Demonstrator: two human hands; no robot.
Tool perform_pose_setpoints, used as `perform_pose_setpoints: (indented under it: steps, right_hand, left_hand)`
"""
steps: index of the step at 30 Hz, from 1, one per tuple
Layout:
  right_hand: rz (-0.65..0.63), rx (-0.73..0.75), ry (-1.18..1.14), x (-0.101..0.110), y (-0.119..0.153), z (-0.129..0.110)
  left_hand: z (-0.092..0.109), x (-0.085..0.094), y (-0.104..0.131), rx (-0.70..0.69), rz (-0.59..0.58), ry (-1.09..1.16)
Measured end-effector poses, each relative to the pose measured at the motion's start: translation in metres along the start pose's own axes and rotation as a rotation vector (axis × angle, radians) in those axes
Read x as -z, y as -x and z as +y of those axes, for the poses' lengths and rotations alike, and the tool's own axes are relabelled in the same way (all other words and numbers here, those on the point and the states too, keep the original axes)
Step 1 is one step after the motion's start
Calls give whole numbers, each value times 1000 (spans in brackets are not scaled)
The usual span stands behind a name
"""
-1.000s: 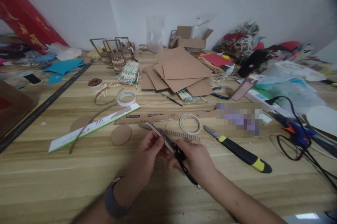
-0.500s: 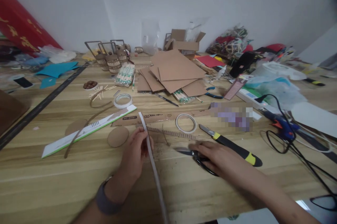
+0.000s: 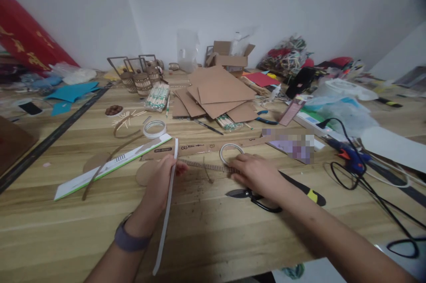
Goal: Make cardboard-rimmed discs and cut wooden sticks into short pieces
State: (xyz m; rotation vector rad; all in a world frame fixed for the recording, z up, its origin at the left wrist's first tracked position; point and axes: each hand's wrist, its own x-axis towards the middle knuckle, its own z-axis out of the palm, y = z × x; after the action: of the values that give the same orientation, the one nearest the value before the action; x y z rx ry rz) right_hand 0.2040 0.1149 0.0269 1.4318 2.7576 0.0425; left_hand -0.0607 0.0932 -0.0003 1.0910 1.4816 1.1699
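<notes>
My left hand (image 3: 163,176) is closed on a long narrow white strip (image 3: 167,212), which slants down toward the table's front edge. Close by its fingertips lies the left end of a ridged cardboard strip (image 3: 206,167). At the other end of that strip, my right hand (image 3: 256,174) has thumb and fingers around it, hiding the tip. Just behind these fingers sits a thin tape roll (image 3: 221,154). Black-handled scissors (image 3: 246,194) rest on the table below my right hand, not held. A utility knife (image 3: 302,189) is partly hidden beneath my right forearm.
Behind are stacked cardboard sheets (image 3: 222,88), a wider tape roll (image 3: 155,135) and small slatted buckets (image 3: 143,83). A green-edged white strip (image 3: 116,165) lies left. At right are a blue glue gun (image 3: 354,159) and its looping cable.
My right hand has let go of the scissors and moved up and left to the ridged strip's right end. The white strip in my left hand has swung its lower end leftward.
</notes>
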Motion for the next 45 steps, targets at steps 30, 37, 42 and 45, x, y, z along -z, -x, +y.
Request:
perform_pose_setpoints:
  steps: [30, 37, 42, 45]
  right_hand:
    - [-260, -100, -921, 10, -6, -35]
    - [-186, 8, -596, 16, 6, -11]
    - [-175, 10, -533, 12, 10, -3]
    - [-151, 22, -423, 9, 11, 4]
  left_hand:
    - [2, -28, 19, 127, -142, 288]
    - [3, -26, 20, 96, -149, 268]
    - [1, -26, 21, 36, -116, 214]
    - [-4, -27, 20, -25, -182, 67]
